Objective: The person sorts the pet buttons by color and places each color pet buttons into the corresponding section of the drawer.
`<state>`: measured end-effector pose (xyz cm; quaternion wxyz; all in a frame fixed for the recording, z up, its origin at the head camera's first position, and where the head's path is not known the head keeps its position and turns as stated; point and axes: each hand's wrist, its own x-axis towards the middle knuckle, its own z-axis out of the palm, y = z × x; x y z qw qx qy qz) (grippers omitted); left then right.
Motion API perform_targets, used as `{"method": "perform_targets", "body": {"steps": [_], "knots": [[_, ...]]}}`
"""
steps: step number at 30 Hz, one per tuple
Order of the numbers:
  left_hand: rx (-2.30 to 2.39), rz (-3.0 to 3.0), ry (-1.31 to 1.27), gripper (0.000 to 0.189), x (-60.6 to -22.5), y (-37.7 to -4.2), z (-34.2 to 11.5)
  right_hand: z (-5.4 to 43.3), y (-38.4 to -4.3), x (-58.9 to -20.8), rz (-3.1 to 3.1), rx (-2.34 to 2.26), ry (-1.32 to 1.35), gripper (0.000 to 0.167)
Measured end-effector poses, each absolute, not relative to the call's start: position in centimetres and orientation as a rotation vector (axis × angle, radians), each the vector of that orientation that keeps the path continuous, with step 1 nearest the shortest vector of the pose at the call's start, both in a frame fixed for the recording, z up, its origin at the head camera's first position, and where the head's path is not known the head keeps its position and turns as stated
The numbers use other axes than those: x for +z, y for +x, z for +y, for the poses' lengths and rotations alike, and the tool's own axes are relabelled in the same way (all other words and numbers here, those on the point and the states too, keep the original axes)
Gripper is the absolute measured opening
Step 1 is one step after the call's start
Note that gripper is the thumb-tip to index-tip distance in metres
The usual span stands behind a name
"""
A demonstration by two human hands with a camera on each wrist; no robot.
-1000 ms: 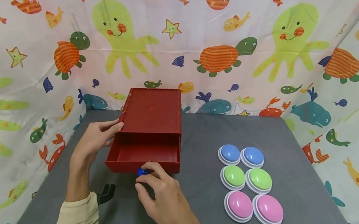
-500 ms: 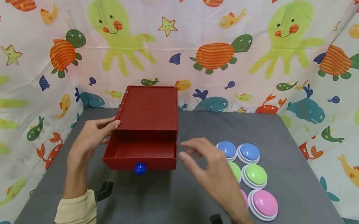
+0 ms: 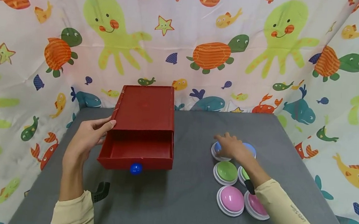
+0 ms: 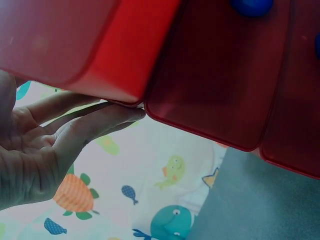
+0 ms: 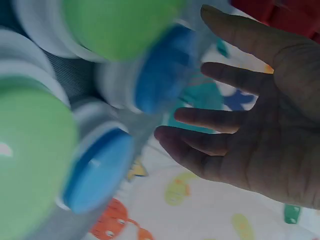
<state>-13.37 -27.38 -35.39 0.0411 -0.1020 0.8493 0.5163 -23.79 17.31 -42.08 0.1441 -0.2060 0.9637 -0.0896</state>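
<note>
A red drawer box point(image 3: 146, 108) stands at the left of the grey table, its front drawer point(image 3: 136, 161) pulled out, showing a bare red inside. A round blue knob point(image 3: 136, 169) sits on that drawer's front. My left hand point(image 3: 87, 138) touches the box's left side near the front edge; in the left wrist view its fingers point(image 4: 100, 120) lie fairly straight along the red wall. Over the blue domed push buttons point(image 3: 249, 149) at the right hovers my right hand point(image 3: 231, 147), fingers loosely spread and holding nothing in the right wrist view.
Green push buttons point(image 3: 226, 171) and pink push buttons point(image 3: 232, 199) with white bases stand in pairs in front of the blue ones, partly covered by my right forearm. A curtain point(image 3: 172, 38) printed with sea animals hangs behind the table point(image 3: 193, 137) and along its sides.
My right hand has let go of the blue knob and moved right and away from me to the blue buttons. The left hand stays at the box; the head view has shifted slightly.
</note>
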Motion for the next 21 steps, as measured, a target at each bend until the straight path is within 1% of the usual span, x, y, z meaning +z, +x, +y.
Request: {"method": "perform_targets", "body": {"steps": [3,8,11,17,21], "knots": [[1.579,2.606,-0.310,0.075,-35.4,-13.5,-27.4,17.2,-24.2,-43.4,2.764,-0.270,-0.569,0.065],[1.577,2.609,-0.297,0.074,-35.6,-13.3,-27.1,17.3,-24.2,-44.6,2.750,-0.311,-0.546,0.060],[1.588,2.619,-0.287,0.074,-35.6,-13.3,-26.9,17.3,-24.3,-44.8,2.757,-0.327,-0.535,0.060],[1.596,2.628,-0.286,0.073,-35.3,-13.5,-27.0,17.1,-24.7,-44.3,2.840,-0.415,-0.558,0.067],[1.610,2.621,-0.288,0.074,-35.4,-13.3,-27.2,16.3,-24.5,-42.3,2.915,-0.468,-0.582,0.068]]}}
